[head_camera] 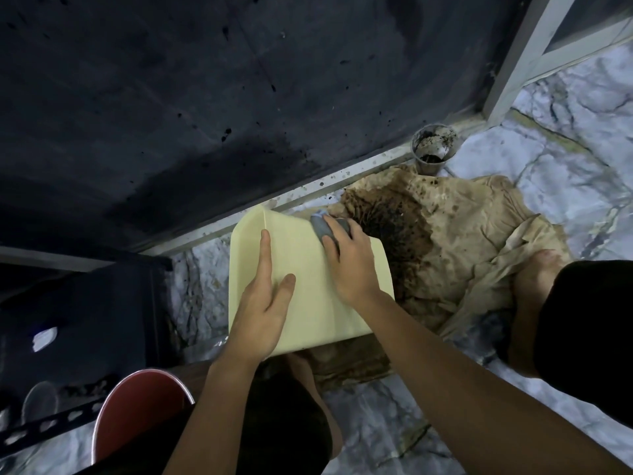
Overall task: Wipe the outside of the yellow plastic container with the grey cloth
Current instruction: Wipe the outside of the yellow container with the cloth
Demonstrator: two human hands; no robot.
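The pale yellow plastic container (301,279) lies turned over in front of me, its flat outer side facing up. My left hand (263,303) rests flat on that side with straight fingers, steadying it. My right hand (349,262) holds the bunched grey cloth (322,228) under its fingers and presses it against the container's far upper edge. Most of the cloth is hidden beneath the fingers.
A stained beige sheet (445,248) with dark soil lies on the marble floor (565,173) to the right. A dirty plastic cup (433,149) stands by the dark wall (205,114). A red bowl (137,409) sits lower left. My knees and bare foot (537,279) flank the container.
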